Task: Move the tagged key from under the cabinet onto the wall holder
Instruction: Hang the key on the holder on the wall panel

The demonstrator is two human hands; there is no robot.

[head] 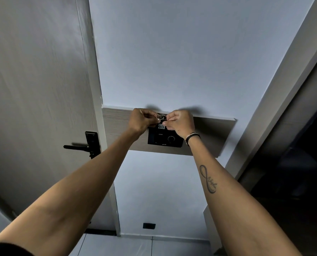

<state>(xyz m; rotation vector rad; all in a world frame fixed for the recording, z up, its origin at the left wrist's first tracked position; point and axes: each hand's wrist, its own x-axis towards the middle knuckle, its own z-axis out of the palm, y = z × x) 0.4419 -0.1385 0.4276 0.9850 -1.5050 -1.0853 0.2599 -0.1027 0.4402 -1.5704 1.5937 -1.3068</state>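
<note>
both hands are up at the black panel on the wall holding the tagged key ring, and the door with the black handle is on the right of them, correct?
Not quite: the door with the black handle is to the left of the hands, as the head view shows. The rest holds: the left hand and right hand hold the tagged key ring at the black panel.

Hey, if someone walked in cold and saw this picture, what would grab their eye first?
Both hands meet at mid-frame against the wall: the left hand and right hand pinch a metal key ring with a white tag, just above a black wall panel on a wooden board. A black door handle stands out at left.
</note>
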